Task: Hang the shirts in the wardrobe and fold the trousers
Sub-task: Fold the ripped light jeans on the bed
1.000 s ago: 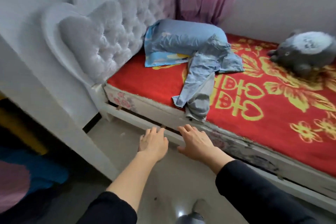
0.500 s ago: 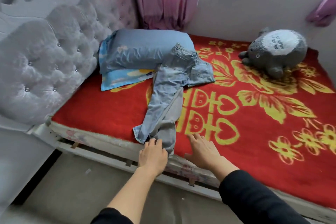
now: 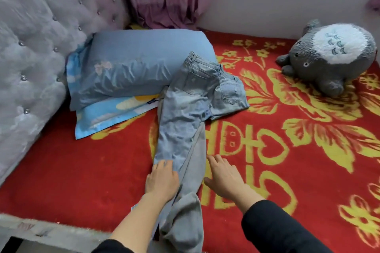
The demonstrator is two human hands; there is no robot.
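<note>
The jeans (image 3: 185,129) lie on the red blanket (image 3: 82,170), waist propped on the pillow (image 3: 133,63) at the far end, cuffs over the near edge. Your left hand (image 3: 162,181) rests flat on one leg; your right hand (image 3: 224,176) lies flat just beside it, gripping nothing. If you fold now, the bunched waist will likely skew the fold, and the overhanging cuffs may slide off.

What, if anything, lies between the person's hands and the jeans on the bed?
Nothing visible. The left hand touches the jeans at the lower leg's edge, and the right hand lies open on the red blanket right beside them. Only the waist end is draped up against the blue pillow.
</note>
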